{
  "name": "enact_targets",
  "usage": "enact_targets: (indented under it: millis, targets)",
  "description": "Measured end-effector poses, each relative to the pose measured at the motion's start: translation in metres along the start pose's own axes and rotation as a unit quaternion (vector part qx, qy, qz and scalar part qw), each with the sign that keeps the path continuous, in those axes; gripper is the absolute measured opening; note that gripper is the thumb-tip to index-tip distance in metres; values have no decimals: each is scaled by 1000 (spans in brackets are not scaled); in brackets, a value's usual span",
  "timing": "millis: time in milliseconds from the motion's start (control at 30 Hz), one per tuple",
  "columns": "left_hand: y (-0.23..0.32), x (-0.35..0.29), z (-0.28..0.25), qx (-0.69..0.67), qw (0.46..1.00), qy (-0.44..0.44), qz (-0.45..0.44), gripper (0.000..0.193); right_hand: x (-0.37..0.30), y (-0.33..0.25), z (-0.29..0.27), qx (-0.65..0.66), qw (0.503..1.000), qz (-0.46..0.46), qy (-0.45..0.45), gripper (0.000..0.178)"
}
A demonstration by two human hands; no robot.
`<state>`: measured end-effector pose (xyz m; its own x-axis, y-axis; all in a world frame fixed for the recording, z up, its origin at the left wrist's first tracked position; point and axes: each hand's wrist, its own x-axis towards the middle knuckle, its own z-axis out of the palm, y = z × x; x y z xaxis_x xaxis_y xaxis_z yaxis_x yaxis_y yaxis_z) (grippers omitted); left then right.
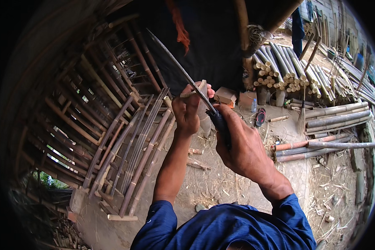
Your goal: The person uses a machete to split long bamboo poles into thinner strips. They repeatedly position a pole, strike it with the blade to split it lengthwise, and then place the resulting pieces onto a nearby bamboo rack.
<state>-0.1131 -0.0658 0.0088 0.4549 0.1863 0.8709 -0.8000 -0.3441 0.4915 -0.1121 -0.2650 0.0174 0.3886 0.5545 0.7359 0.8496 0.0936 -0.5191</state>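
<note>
Grey long thin metal blade on a black handle, right hand clenched round that, forearm angled forward-left, left forearm pretty much straight out front, left hand grasping a pale tan bamboo piece, near the blade

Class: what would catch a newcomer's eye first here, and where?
The long-bladed knife slants up-left near the centre, its dark handle in the right hand, while the left hand holds a pale piece, apparently bamboo. Cut bamboo poles lie stacked at upper right, round ends facing out. An orange cloth hangs in front of a dark sheet at top centre.
</note>
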Motion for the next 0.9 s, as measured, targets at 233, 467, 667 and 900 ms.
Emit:
enact_targets:
  millis: [233, 467, 667, 900]
  targets:
    - [11, 7, 7, 126, 992, 20, -21, 82, 5, -3, -8, -15, 999, 43, -16, 59]
    - [124, 128, 20, 343, 835, 314, 295, 69, 17, -1, -35, -71, 988, 131, -52, 47]
    - [66, 194, 34, 655, 660, -219, 297, 42, 23, -6, -39, -57, 990, 113, -55, 37]
    - [19, 183, 47, 687, 626, -221, 297, 46, 22, -5, -49, -62, 993, 102, -18, 33]
